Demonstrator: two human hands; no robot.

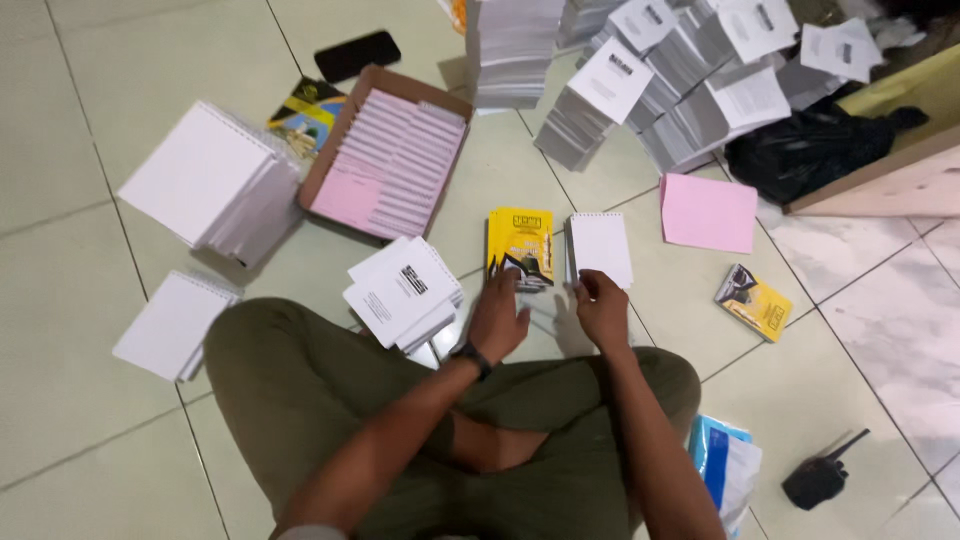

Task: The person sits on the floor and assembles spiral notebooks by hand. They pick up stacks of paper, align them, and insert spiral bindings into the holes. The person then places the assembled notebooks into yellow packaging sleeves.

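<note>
Head view: a yellow booklet cover (521, 245) lies on the tiled floor (60, 300) just beside a white spiral-punched page block (600, 248), both in front of the seated person's crossed legs. The left hand (497, 318) rests flat, fingers spread, grip holding nothing, touching the cover's lower edge; the right hand (602, 308) pinches the block's lower left corner, wrist low. Squaring the two edges looks wise, minding the pink sheet (708, 212) and cardboard box (388, 150) nearby.
</note>
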